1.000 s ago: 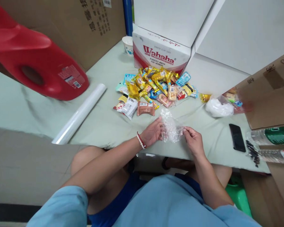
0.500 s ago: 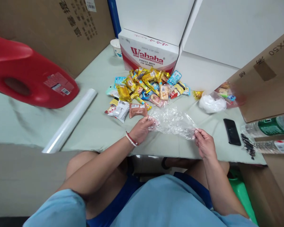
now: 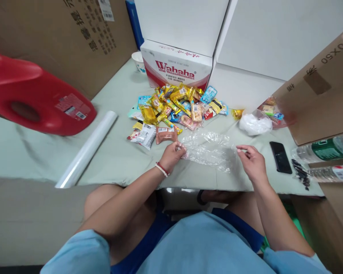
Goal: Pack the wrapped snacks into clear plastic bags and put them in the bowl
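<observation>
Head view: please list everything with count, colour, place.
tablecloth: one, green, middle
snacks: many, mostly yellow, centre, right
plastic: one, clear, front
roll: one, white, left
jug: one, red, left
cup: one, white, back
water box: one, mostly white, back
plain boxes: several, white, back
cardboard boxes: several, brown, sides
post: one, blue, back
bag: one, white, right
phone: one, black, right
bottles: two, clear, right
dark bits: several, black, right
unclear thing: one, green, right
shirt: one, blue, bottom
shorts: one, blue, bottom
bracelets: two, red, white, by left hand
left hand: one, pinching plastic
right hand: one, beside plastic
</observation>
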A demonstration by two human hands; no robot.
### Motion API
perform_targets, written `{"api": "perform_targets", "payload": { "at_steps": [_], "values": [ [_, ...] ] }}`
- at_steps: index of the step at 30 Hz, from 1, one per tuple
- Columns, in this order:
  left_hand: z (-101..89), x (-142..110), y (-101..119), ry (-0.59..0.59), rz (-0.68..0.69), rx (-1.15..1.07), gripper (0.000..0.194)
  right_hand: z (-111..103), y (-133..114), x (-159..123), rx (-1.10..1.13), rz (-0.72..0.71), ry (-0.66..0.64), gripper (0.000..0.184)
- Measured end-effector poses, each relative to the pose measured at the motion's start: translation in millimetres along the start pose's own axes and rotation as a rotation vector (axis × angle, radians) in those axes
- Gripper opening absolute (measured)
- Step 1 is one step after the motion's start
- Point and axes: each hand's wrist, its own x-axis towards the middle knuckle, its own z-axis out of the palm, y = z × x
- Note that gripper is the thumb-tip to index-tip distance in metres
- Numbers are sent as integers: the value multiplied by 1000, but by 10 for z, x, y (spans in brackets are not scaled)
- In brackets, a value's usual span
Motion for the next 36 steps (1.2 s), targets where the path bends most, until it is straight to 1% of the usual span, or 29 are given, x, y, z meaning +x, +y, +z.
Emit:
{"api": "perform_targets", "payload": {
  "at_steps": [2, 4, 5, 6, 7, 8, 9, 10, 11, 12, 14, 15, 17, 19, 21, 22, 23, 24, 25, 27, 28, 30, 32, 33, 34, 35, 36],
  "values": [
    [-3, -1, -5, -10, 9, 18, 29, 196, -247, 175, 21, -84, -8, 41],
    [-6, -7, -9, -21, 13, 27, 27, 438, -434, 353, -5, -133, -66, 52],
    [-8, -10, -8, -26, 12, 23, 27, 558, -493, 436, -31, -140, -129, 60],
    [-12, -11, -3, -30, 12, 14, 28, 666, -530, 510, -57, -137, -224, 66],
    [-18, -9, 8, -32, 11, 2, 30, 759, -551, 570, -80, -130, -338, 64],
    [-24, -5, 25, -31, 4, -18, 30, 833, -562, 614, -98, -128, -447, 55],
    [-32, 4, 47, -29, -12, -45, 29, 886, -569, 640, -112, -143, -526, 40],
    [-39, 16, 74, -21, -43, -78, 27, 920, -580, 649, -122, -181, -567, 26],
    [-44, 31, 103, -13, -88, -113, 26, 936, -599, 641, -129, -242, -567, 19],
    [-47, 48, 132, -10, -146, -141, 29, 938, -626, 619, -133, -319, -540, 18],
    [-42, 79, 175, -21, -239, -146, 40, 911, -702, 537, -134, -488, -482, 20],
    [-33, 92, 185, -31, -250, -116, 42, 886, -741, 480, -137, -567, -465, 22],
    [-9, 111, 182, -36, -194, -49, 38, 815, -795, 331, -180, -702, -406, 24],
    [11, 125, 163, 15, -120, -37, 32, 723, -783, 125, -283, -797, -264, 24],
    [12, 140, 152, 90, -106, -75, 26, 624, -682, -144, -392, -845, -79, 21],
    [6, 149, 153, 125, -121, -96, 24, 579, -601, -299, -434, -856, -9, 19],
    [-4, 158, 159, 151, -143, -112, 22, 542, -503, -464, -463, -862, 27, 17],
    [-16, 167, 168, 166, -163, -124, 21, 515, -394, -634, -480, -858, 29, 16],
    [-29, 176, 179, 174, -179, -135, 20, 497, -282, -804, -493, -845, 4, 16],
    [-50, 191, 198, 173, -204, -168, 20, 483, -82, -1118, -496, -801, -94, 21],
    [-58, 198, 203, 171, -214, -189, 20, 476, -10, -1249, -485, -774, -171, 25],
    [-66, 209, 204, 167, -235, -226, 21, 427, 47, -1430, -420, -716, -382, 32],
    [-68, 215, 195, 157, -250, -231, 21, 303, -24, -1474, -284, -649, -606, 33],
    [-67, 216, 189, 149, -247, -225, 19, 213, -102, -1440, -193, -611, -682, 32],
    [-66, 215, 185, 140, -240, -220, 18, 113, -199, -1370, -99, -573, -710, 29],
    [-63, 213, 182, 132, -231, -217, 16, 13, -307, -1268, -16, -533, -682, 27],
    [-61, 210, 181, 124, -223, -219, 14, -75, -416, -1140, 42, -490, -603, 24]
  ]
}}
